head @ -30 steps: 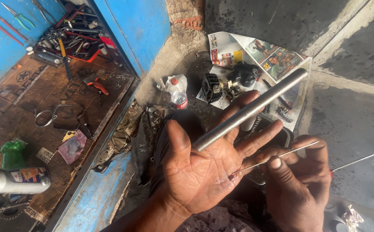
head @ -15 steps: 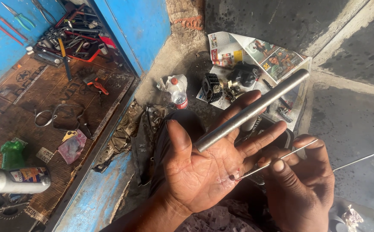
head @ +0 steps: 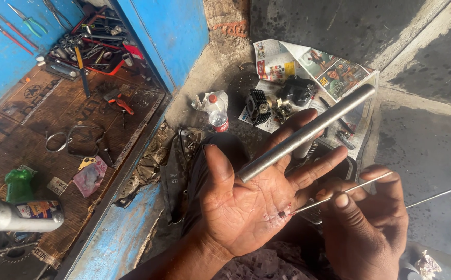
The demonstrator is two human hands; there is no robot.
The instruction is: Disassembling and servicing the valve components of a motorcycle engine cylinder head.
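Left hand [head: 246, 207] cradles metal tube [head: 308, 132] — right hand [head: 365, 223] pinches thin rod [head: 339, 194]

A metal tube [head: 308, 132] lies across the open left hand [head: 251, 202] — the right hand [head: 368, 223] just beside it, pinching a thin rod [head: 339, 194] whose tip touches the palm. Behind them, engine parts [head: 280, 101] sit on a newspaper [head: 293, 62]; off to the left, a tool tray [head: 88, 49].

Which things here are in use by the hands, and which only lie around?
In use: left hand bearing the metal tube; right hand pinching the thin wire against the left palm.

Lying around: newspaper, engine parts, plastic bottle, spray can, tools.
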